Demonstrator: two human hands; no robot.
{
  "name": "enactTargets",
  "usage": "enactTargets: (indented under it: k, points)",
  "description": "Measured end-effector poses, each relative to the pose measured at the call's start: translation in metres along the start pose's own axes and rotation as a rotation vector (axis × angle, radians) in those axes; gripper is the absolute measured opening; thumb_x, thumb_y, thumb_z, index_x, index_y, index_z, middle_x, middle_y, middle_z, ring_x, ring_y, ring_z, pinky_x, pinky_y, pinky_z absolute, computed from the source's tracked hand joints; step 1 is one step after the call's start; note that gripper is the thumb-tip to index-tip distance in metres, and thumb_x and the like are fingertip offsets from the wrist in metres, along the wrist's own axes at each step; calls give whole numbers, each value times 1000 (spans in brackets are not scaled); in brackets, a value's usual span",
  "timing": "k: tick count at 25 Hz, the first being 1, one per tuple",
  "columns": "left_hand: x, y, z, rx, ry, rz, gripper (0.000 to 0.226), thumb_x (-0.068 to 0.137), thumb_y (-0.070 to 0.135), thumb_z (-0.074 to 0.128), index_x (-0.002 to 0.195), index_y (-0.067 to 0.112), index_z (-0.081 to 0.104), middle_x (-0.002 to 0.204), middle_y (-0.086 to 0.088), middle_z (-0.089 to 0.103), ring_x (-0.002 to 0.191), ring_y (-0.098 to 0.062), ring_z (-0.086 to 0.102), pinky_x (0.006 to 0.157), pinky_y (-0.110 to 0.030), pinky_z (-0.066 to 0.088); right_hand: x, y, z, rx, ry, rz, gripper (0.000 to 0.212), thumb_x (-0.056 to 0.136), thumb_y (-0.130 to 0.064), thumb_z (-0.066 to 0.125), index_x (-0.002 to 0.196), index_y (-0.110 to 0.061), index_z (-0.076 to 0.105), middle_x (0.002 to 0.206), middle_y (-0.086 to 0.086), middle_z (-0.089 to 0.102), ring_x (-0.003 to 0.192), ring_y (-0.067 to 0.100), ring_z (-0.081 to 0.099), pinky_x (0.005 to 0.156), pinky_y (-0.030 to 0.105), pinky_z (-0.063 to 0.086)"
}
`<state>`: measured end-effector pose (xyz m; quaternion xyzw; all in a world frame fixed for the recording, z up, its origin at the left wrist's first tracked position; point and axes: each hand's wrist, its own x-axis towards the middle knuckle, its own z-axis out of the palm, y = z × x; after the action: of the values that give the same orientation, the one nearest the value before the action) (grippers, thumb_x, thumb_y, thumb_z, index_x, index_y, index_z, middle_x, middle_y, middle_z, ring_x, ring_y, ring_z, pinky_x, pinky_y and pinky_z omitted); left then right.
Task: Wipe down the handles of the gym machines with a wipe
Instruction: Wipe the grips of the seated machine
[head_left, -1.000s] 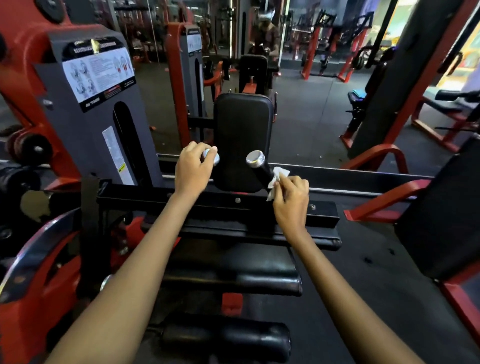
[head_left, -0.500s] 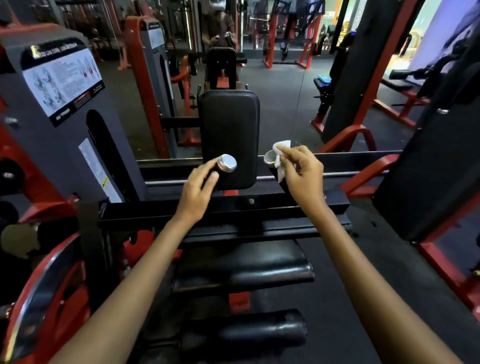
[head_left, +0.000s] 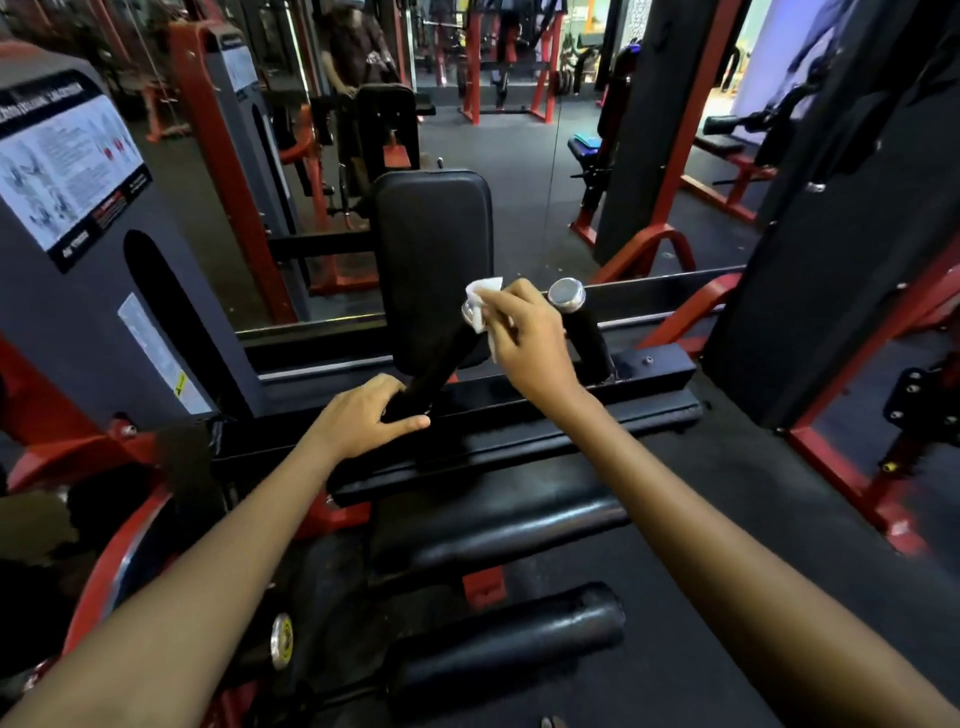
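Observation:
Two black handles with chrome end caps rise from the machine's black crossbar. My right hand pinches a white wipe against the chrome top of the left handle. My left hand grips the base of that same handle, thumb lying along the crossbar. The right handle stands free just right of my right hand, its cap uncovered.
A black back pad stands behind the handles, in front of a mirror. A grey weight-stack housing with an instruction chart is at left. Black roller pads lie below. Red frame parts flank the right.
My right hand has carried the wipe from the right handle over to the top of the left handle. My left hand slid down from that handle's cap to its base.

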<state>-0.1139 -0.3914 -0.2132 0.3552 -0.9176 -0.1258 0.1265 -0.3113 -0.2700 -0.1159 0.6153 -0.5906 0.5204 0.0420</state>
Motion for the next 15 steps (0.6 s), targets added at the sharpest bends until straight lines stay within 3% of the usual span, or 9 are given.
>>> enactTargets:
  k: [3, 5, 7, 10, 13, 15]
  points:
    - [0, -9, 0, 97, -15, 40, 106, 53, 100, 17, 113, 21, 53, 107, 5, 60, 95, -19, 61, 78, -35, 48, -14, 8, 9, -18, 99, 28, 19, 86, 0, 53, 98, 0, 67, 80, 4, 49, 70, 7, 46, 62, 17, 37]
    - [-1, -9, 0, 68, 9, 45, 106, 52, 100, 19, 111, 20, 54, 106, 4, 61, 94, -19, 60, 81, -34, 47, -47, 27, 14, -47, 142, 166, 13, 85, -3, 54, 79, 2, 65, 72, 2, 46, 65, 4, 41, 60, 20, 33]
    - [0, -10, 2, 71, 8, 80, 105, 55, 99, 20, 113, 19, 54, 109, 4, 60, 100, -19, 58, 91, -33, 43, -77, 37, 35, -100, 64, 341, 15, 84, -2, 56, 73, 4, 64, 69, 5, 46, 65, 12, 45, 61, 29, 37]
    - [3, -14, 7, 149, 13, 129, 107, 60, 97, 19, 120, 15, 53, 120, 1, 58, 122, -17, 49, 114, -45, 24, -75, 27, 84, -164, -137, 371, 14, 81, 1, 54, 86, 3, 67, 82, 18, 57, 82, 32, 53, 74, 38, 40]
    - [3, -14, 7, 193, -25, 126, 113, 57, 98, 13, 123, 14, 53, 123, 1, 56, 127, -16, 45, 116, -48, 17, -63, 12, 106, -282, -246, 459, 17, 85, -6, 51, 91, 2, 65, 102, 19, 60, 98, 37, 49, 80, 40, 35]
    - [2, -12, 6, 179, -5, 130, 114, 56, 99, 13, 122, 14, 53, 122, 2, 56, 124, -15, 46, 117, -45, 17, -71, 17, 102, -405, -285, 328, 12, 82, -8, 56, 88, -5, 66, 97, 14, 59, 95, 35, 49, 73, 38, 31]
